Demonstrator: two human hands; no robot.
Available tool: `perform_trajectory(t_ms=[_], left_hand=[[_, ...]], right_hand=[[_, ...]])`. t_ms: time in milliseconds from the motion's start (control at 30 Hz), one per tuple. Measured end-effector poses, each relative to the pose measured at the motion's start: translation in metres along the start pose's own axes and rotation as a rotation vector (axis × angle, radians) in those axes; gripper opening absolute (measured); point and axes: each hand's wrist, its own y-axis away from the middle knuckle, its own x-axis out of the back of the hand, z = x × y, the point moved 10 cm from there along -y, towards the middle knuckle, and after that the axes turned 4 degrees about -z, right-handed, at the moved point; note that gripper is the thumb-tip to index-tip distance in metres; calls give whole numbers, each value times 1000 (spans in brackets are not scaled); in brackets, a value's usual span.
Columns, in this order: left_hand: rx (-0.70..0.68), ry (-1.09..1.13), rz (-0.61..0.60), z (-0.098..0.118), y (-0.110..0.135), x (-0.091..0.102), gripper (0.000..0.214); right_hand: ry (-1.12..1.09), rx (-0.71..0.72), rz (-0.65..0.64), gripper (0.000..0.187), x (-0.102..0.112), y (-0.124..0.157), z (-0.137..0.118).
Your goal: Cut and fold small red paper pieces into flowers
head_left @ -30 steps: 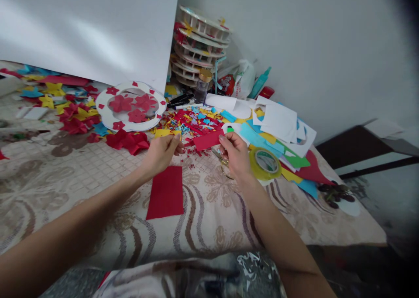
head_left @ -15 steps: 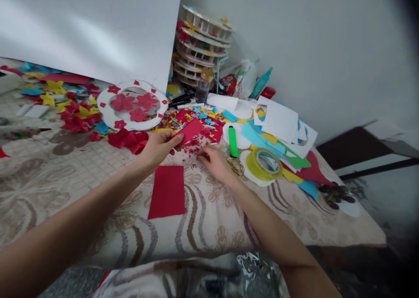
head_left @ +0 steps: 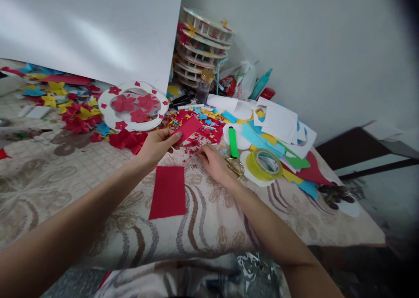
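Note:
My left hand (head_left: 159, 144) pinches a folded-looking piece of red paper (head_left: 190, 128) between thumb and fingers, held above the scraps. Beside it, my right hand (head_left: 211, 158) rests low over tiny red and white paper bits (head_left: 199, 142), its fingers drawn together; what they hold, if anything, is too small to make out. A flat red paper rectangle (head_left: 168, 192) lies on the patterned cloth just in front of both hands. Close to my right wrist are gold-handled scissors (head_left: 236, 168), partly hidden, and a green cutter (head_left: 233, 142).
A yellow tape roll (head_left: 266, 163) sits right of the scissors. White and coloured paper sheets (head_left: 281, 123) lie behind it. A white oval frame with red flowers (head_left: 109, 117) stands left, near folded paper stars (head_left: 55, 87). At the back are a stacked white tiered model (head_left: 206, 40) and a gold-lidded jar (head_left: 204, 88).
My left hand and the red paper in it have shifted very slightly left. My right hand stays over the scraps, almost unmoved. The view has tilted a trace.

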Motion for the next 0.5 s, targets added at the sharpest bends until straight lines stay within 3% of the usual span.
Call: perform_trajectory(t_ms=[167, 267, 500], left_hand=[[-12, 25, 13, 4, -1, 4, 26], [-42, 61, 47, 10, -3, 12, 25], [-79, 87, 117, 16, -6, 28, 23]], right_hand=[[-39, -66, 211, 8, 47, -18, 32], [-54, -67, 255, 7, 57, -38, 34], [-95, 99, 42, 12, 2, -82, -20]])
